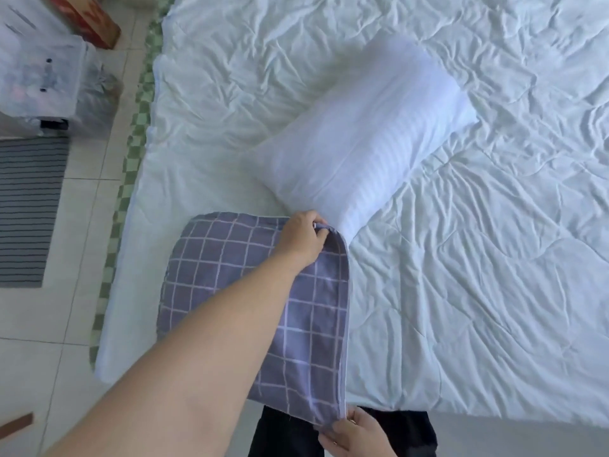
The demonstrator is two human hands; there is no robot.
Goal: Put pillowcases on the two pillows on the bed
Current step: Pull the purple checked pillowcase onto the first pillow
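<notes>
The left hand (304, 237) pinches the far corner of the purple-grey checked cotton pillowcase (230, 291), at its open edge, with the fingers curled round the hem. The right hand (354, 433) pinches the near corner of the same edge, low in the picture, just in front of the person's dark trousers (286, 433). The case looks already filled and lies at the near left corner of the bed. I judge that one pillow is inside it and that the person now finishes the opening.

The second pillow, a plump white one with faint woven stripes (362, 140), lies bare on the bed. Its near corner touches the case just beside the left hand.

To do this step well, both hands should pull the open edge tight between the two corners, so the hem becomes straight and the filling goes fully inside. Then the flap can be closed or tucked without lumps. Whether the edge has a zip or only a fold, I cannot tell.

The case cloth is thin and smooth, with pale lines in a square grid, and it bends softly over the edge. The white quilted cover (461, 258) of the bed is very wrinkled and looks light and puffy. Under it a green checked sheet (131, 153) shows along the left side.
</notes>
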